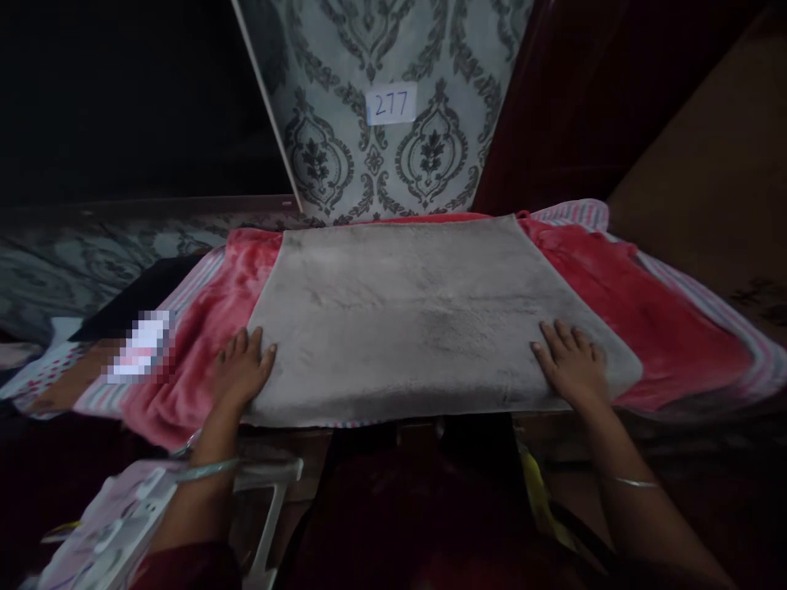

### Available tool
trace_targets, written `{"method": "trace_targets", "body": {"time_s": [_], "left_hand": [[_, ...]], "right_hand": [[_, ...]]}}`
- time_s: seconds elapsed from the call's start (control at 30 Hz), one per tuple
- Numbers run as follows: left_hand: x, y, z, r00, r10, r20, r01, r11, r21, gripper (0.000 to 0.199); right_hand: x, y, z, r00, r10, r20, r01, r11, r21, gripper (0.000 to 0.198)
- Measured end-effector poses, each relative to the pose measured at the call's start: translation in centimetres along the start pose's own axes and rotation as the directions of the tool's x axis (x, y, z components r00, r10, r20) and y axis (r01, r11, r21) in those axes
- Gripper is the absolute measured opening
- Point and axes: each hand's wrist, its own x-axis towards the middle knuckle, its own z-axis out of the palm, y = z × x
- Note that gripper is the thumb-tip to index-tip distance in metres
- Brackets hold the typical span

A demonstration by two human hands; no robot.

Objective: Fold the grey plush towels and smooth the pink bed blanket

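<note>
A grey plush cloth (393, 303) lies spread out in front of me, with faint creases across its middle. Under it is a red fleecy blanket (639, 319) that shows on both sides. My left hand (243, 369) rests palm down at the grey cloth's left edge, fingers spread, partly over the red blanket. Near the front right corner, my right hand (570, 360) presses flat on the grey cloth with its fingers apart. Neither hand grips anything.
A striped cloth (689, 287) edges out beneath the red blanket. A large dark screen (135, 98) stands at the back left. On the patterned wall is a paper marked 277 (392, 103). A white frame (270, 508) stands low at the left.
</note>
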Motion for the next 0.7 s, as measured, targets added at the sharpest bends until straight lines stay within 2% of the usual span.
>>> {"method": "trace_targets", "body": {"time_s": [0.17, 0.3, 0.4, 0.47, 0.57, 0.63, 0.7], "left_hand": [[0.9, -0.8, 0.7, 1.000, 0.021, -0.004, -0.021, 1.000, 0.004, 0.075], [1.2, -1.3, 1.0, 0.999, 0.036, -0.012, -0.036, 0.999, 0.005, 0.076], [1.2, -1.4, 0.9, 0.999, 0.027, -0.023, -0.027, 1.000, 0.012, 0.074], [1.3, -0.8, 0.5, 0.998, 0.000, -0.060, 0.002, 1.000, 0.025, 0.072], [1.7, 2.7, -0.5, 0.993, 0.043, -0.111, -0.041, 0.999, 0.017, 0.068], [2.2, 7.3, -1.3, 0.978, 0.189, -0.091, -0.192, 0.981, -0.027, 0.064], [2.7, 13.2, -1.9, 0.930, 0.360, -0.072, -0.366, 0.927, -0.086, 0.062]], "right_hand": [[-0.4, 0.1, 0.1, 0.998, 0.032, -0.051, -0.034, 0.999, -0.036, 0.063], [0.0, 0.0, 0.2, 0.999, 0.050, -0.019, -0.051, 0.998, -0.023, 0.061], [1.5, 0.0, 0.2, 1.000, 0.014, 0.019, -0.014, 1.000, 0.005, 0.058], [3.7, -0.4, 0.0, 0.999, -0.037, 0.035, 0.036, 0.999, 0.027, 0.058], [8.7, -1.9, -0.7, 0.994, -0.095, 0.058, 0.091, 0.994, 0.056, 0.060], [12.3, -3.6, -1.1, 0.990, -0.119, 0.077, 0.113, 0.991, 0.075, 0.061], [15.2, -5.5, -1.2, 0.987, -0.140, 0.077, 0.133, 0.988, 0.081, 0.062]]}}
